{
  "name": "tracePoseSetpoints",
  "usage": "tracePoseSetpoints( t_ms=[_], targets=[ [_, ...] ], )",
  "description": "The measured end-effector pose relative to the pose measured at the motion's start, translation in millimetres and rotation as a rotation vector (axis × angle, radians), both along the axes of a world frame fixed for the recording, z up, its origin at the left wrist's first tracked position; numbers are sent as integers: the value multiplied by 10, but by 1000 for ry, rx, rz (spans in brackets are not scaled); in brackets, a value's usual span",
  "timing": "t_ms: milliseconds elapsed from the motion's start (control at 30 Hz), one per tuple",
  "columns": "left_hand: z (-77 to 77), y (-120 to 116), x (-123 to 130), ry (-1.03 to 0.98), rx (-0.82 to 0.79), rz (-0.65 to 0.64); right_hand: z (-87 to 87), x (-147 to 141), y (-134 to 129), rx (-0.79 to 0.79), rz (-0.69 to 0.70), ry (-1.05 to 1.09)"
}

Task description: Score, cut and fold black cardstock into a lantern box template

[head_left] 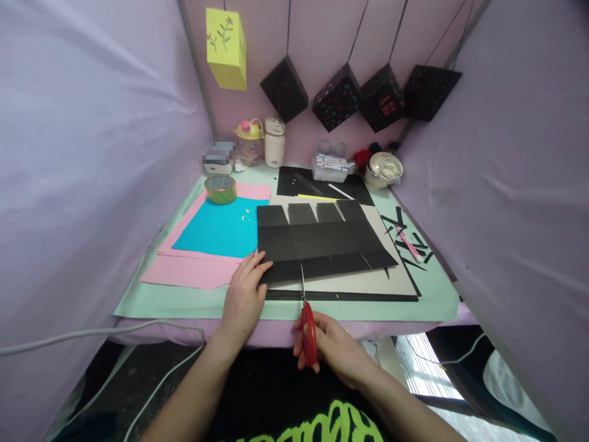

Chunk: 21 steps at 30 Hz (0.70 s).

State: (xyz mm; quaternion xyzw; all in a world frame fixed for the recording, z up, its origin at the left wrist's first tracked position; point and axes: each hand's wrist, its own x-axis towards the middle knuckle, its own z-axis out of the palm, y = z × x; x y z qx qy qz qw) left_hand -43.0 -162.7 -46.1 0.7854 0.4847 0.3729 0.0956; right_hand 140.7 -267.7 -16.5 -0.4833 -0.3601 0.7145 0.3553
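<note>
A sheet of black card with fold lines lies on the pale board. Notches are cut along its far edge, and short slits show in its near edge. My right hand grips red-handled scissors, whose blades meet the card's near edge at the middle. The fingers of my left hand rest spread over the card's near left corner, pressing it against the board.
Left lie blue and pink paper and a tape roll. Right, a pink craft knife sits among black offcuts. Behind stand a pen box and a white bottle. Black paper boxes and a yellow one hang above.
</note>
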Motion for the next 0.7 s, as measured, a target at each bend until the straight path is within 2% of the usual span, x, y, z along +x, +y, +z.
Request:
tracePoseSetpoints(
  t_ms=[100, 200, 300, 467, 700],
  targets=[
    [103, -58, 24, 156, 59, 31, -9, -15, 7, -7, 6, -22],
    [147, -75, 102, 224, 102, -61, -28, -30, 10, -4, 8, -32],
    [70, -40, 168, 200, 140, -161, -31, -34, 14, 11, 8, -27],
    [-90, 1, 160, 119, 170, -178, -23, -56, 38, 18, 12, -28],
    [-84, -26, 150, 82, 165, -181, -33, -106, 78, 15, -5, -32]
  ],
)
